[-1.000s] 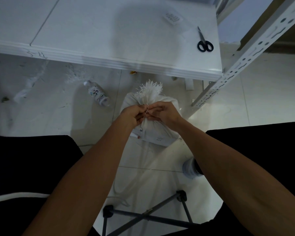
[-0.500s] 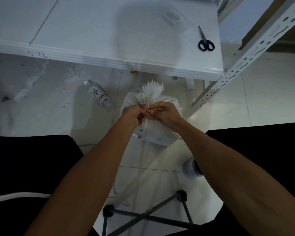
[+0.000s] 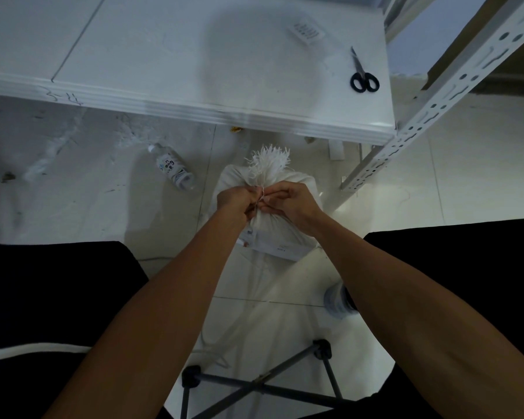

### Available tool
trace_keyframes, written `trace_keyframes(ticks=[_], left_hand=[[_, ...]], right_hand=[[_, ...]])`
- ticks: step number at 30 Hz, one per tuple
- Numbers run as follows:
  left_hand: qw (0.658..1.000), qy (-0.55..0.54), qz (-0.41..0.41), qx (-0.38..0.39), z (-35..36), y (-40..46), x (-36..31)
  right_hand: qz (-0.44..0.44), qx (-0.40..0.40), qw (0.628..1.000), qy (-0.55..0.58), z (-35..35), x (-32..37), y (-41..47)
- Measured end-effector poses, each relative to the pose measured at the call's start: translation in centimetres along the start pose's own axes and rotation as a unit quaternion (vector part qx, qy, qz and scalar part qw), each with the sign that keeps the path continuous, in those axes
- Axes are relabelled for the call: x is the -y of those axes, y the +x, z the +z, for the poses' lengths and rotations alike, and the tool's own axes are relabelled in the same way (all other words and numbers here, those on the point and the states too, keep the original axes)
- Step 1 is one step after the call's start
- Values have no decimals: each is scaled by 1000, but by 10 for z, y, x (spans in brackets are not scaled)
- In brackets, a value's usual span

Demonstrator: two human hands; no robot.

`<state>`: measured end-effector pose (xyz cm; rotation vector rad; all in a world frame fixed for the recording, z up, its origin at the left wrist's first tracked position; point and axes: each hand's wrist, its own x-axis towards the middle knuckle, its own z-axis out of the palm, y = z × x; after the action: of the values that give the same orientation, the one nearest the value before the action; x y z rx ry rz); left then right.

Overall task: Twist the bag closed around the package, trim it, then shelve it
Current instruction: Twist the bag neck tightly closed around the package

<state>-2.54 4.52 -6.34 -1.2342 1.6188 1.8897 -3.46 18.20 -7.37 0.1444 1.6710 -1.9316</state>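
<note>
Right at frame centre, white bag [image 3: 288, 237] sits on the tiled floor [image 3: 466, 182], holding a package [image 3: 280, 247] whose flat white face with small printed marks shows through the lower side; contents otherwise hidden. Bag fabric white, gathered tight into a neck [image 3: 262, 182] that ends in a frayed tuft [image 3: 270, 160] of loose white threads. Tuft points toward the top of the frame, so the bag's long axis runs roughly bottom to top of the picture, neck end farthest from the camera.

Left hand [image 3: 235, 202] clenched around the neck just below the tuft, fingers curled. Right hand [image 3: 294, 201] touching it from the right, fingertips pinching a thin white string [image 3: 261, 196] at the neck. Whether the string is knotted can't be told.

Clear plastic bottle [image 3: 174, 169] lies on its side on the floor left of the bag, cap toward upper left; looks mostly empty, not certain. White table [image 3: 164, 55] fills the upper frame, black-handled scissors [image 3: 362, 74] near its right edge, blades closed and pointing up-frame. Small printed label [image 3: 307, 31] lies above and left of them. Perforated white shelf upright [image 3: 454, 83] runs diagonally at upper right. Stool legs [image 3: 254, 385] crossed at the bottom centre
</note>
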Motion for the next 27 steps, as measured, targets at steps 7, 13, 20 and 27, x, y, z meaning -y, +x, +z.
trace_keyframes(ticks=[7, 13, 20, 27], left_hand=[[1000, 7, 0, 2, 0, 1, -1], [1000, 26, 1, 9, 1, 1, -2], [998, 16, 47, -47, 4, 5, 6], [998, -3, 36, -42, 5, 6, 3]], right_hand=[[4, -3, 1000, 0, 1, 2, -1], [3, -5, 1000, -1, 1, 1, -1], [-6, -29, 1000, 1, 4, -3, 1], [0, -9, 1000, 27, 1, -2, 0]])
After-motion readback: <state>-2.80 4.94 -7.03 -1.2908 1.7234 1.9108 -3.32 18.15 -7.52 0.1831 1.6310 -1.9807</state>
